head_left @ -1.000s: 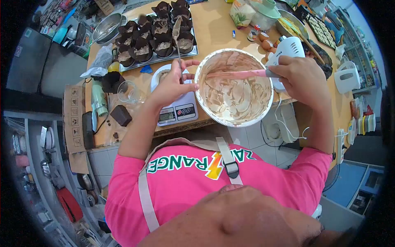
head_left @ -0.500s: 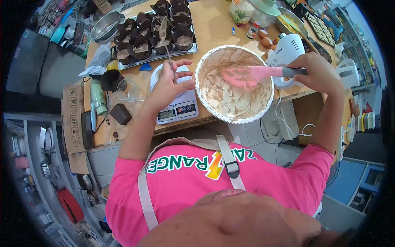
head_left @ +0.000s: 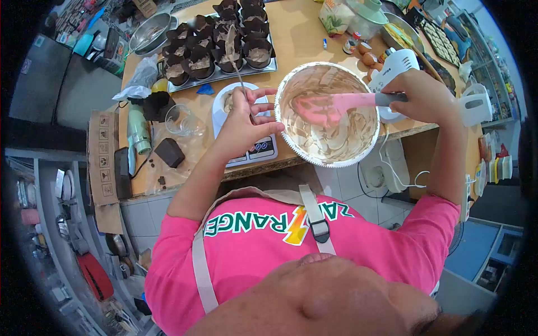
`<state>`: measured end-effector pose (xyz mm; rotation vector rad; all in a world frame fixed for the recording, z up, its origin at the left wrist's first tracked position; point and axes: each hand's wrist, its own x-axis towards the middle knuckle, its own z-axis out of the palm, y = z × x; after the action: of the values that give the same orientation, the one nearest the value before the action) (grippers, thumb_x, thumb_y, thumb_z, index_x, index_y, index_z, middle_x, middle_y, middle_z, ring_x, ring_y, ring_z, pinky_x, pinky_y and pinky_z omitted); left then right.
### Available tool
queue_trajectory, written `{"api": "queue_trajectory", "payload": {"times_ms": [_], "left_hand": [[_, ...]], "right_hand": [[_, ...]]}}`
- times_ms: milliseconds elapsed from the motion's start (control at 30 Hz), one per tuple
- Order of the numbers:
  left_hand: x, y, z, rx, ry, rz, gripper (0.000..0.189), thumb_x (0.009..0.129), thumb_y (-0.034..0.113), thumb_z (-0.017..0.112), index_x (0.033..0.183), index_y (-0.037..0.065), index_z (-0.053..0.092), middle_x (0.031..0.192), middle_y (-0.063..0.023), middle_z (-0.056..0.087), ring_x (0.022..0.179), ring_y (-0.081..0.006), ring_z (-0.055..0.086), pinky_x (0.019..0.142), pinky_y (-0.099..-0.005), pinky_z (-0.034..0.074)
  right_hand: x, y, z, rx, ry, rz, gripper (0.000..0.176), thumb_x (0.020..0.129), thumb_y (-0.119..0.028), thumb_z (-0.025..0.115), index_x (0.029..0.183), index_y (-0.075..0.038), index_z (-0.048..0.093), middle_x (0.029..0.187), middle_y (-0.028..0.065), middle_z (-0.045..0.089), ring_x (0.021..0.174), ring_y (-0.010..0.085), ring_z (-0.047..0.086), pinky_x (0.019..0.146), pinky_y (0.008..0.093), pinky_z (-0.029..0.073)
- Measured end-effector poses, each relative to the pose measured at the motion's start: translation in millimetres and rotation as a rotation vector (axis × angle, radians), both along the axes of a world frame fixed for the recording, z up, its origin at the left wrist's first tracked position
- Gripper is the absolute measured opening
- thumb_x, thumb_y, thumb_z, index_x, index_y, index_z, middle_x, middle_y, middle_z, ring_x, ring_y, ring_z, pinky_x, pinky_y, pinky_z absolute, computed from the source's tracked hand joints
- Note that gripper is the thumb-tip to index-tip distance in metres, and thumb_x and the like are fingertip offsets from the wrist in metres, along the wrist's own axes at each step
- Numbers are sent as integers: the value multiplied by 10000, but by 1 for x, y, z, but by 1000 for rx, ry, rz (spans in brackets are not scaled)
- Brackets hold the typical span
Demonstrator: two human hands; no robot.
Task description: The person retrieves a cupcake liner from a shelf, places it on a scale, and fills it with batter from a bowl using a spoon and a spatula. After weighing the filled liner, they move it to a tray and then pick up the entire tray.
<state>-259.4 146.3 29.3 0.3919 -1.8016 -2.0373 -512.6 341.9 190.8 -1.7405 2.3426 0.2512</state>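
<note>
My right hand (head_left: 426, 96) is closed around the grey handle of a pink spatula (head_left: 330, 107). Its blade, smeared with batter, is inside a large white bowl (head_left: 374, 147) whose walls are streaked with light brown batter. Between the fingers of my left hand (head_left: 249, 119) is a thin-handled spoon (head_left: 232, 50), its batter-coated end pointing away over the filled cups. The fingertips of that hand also touch the bowl's left rim. Beneath my left hand stands a white kitchen scale (head_left: 268, 150), partly covered by the hand and wrist.
Dark paper baking cups (head_left: 200, 66) with batter stand on a metal tray (head_left: 270, 66) at the back. Eggs (head_left: 367, 59) and a white hand mixer (head_left: 399, 66) lie beyond the bowl. A green bottle (head_left: 138, 130) and a clear cup (head_left: 180, 120) are at the left.
My left hand has moved right and slightly nearer, its fingers now against the bowl's rim. The spatula blade has shifted slightly left inside the bowl. The whole view has shifted a little.
</note>
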Motion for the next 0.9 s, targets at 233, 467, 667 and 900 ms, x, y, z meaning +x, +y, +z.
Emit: {"api": "queue_trajectory", "payload": {"times_ms": [233, 467, 667, 900], "left_hand": [[22, -24, 0, 15, 107, 142, 401, 953, 387, 547, 992, 94, 277, 1152, -121, 480, 969, -150, 527, 705, -228, 497], [103, -57, 0, -22, 109, 270, 429, 995, 513, 339, 927, 93, 395, 781, 16, 392, 608, -31, 307, 510, -184, 264], [132, -42, -18, -325, -64, 434, 399, 1018, 435, 356, 872, 79, 463, 719, 22, 395, 608, -64, 362, 534, -224, 294], [131, 5, 1, -745, -110, 364, 264, 994, 269, 445, 938, 17, 505, 744, -153, 501, 679, -323, 534, 626, -362, 412]], "right_hand": [[-27, 30, -17, -59, -338, -50, 284, 727, -112, 680, 996, -19, 683, 886, 142, 689, 803, 266, 655, 755, 356, 499], [-43, 111, -26, -244, -494, -331, 468, 653, -13, 750, 1109, -34, 650, 916, 25, 654, 767, 154, 592, 703, 304, 465], [-21, 87, -26, -356, -778, -399, 454, 685, 17, 753, 1121, -20, 628, 906, 16, 617, 674, 58, 531, 532, 210, 415], [8, 24, -23, -219, -817, -268, 339, 750, 0, 717, 1073, 16, 617, 757, -17, 582, 553, 38, 492, 467, 205, 390]]}}
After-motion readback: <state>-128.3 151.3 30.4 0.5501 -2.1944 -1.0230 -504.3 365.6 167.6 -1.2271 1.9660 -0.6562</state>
